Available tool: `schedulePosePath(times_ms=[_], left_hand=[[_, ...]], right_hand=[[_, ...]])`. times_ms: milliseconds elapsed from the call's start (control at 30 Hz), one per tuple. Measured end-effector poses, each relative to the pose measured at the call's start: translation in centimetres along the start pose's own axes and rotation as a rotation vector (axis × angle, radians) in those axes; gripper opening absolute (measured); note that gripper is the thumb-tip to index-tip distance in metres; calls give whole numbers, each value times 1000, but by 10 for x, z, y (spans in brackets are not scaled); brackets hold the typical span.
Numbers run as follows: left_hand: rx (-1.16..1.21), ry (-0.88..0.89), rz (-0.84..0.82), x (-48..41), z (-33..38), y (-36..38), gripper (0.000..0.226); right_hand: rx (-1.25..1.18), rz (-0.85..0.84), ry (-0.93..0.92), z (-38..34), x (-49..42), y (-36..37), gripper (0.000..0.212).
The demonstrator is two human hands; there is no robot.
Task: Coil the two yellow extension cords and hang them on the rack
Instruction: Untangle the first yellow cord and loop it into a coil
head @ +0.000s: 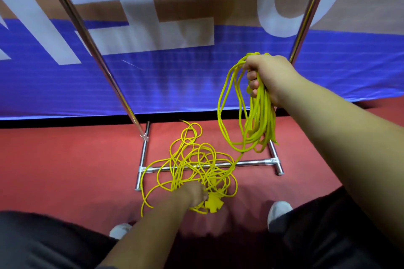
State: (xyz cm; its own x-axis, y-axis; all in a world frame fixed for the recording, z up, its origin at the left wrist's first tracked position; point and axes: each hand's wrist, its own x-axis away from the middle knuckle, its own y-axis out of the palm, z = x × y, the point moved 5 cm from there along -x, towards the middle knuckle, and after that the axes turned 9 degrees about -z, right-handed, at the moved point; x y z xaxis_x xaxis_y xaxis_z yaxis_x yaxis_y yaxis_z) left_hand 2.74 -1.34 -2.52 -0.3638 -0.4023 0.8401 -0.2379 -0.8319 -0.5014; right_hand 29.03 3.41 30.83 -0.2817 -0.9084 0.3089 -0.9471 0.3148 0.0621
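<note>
Your right hand (267,76) grips the coiled yellow cord (251,116); your left hand (193,194) clutches the tangled cord (196,166) on the red floor (65,170); banner (175,72) lettering is cropped, unreadable.

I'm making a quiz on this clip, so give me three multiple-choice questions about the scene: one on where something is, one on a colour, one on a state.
1. Where is the loose cord?
A. on the red floor, over the rack's base bar
B. hung on the rack
C. on a table

2. What colour is the coil?
A. orange
B. yellow
C. black

3. What is the right hand doing?
A. empty and open
B. resting on the floor
C. gripping the coil

Answers: 1 A, it sprawls across the bar; 2 B, bright yellow loops; 3 C, fingers close around the gathered loops.
</note>
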Motion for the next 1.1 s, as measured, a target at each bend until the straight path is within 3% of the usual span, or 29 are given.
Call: schedulePosePath(times_ms=[133, 267, 367, 567, 667, 767, 833, 867, 967, 1100], left_hand=[[36, 46, 139, 13, 6, -47, 37], [128, 153, 315, 38, 9, -115, 22], [155, 217, 506, 79, 12, -183, 25], [24, 335, 716, 176, 19, -269, 15], [-7, 350, 809, 220, 23, -292, 15], [-180, 397, 950, 260, 33, -306, 18], [-272, 458, 941, 283, 42, -307, 11], [-286, 469, 920, 290, 45, -305, 19], [-219, 433, 921, 296, 37, -297, 44], [-187, 374, 1045, 283, 14, -294, 38]], right_hand=[[43, -1, 2, 1, 0, -5, 8], [147, 8, -31, -1, 2, -2, 13], [241, -2, -65, -3, 6, 7, 18], [240, 5, -128, -17, 14, 21, 16], [208, 12, -164, -23, 19, 29, 10], [186, -3, -186, -27, 22, 39, 19], [157, -27, -187, -27, 24, 45, 20], [144, -37, -179, -26, 25, 47, 19], [122, -68, -147, -22, 27, 52, 17], [93, -121, -103, -14, 30, 56, 17]])
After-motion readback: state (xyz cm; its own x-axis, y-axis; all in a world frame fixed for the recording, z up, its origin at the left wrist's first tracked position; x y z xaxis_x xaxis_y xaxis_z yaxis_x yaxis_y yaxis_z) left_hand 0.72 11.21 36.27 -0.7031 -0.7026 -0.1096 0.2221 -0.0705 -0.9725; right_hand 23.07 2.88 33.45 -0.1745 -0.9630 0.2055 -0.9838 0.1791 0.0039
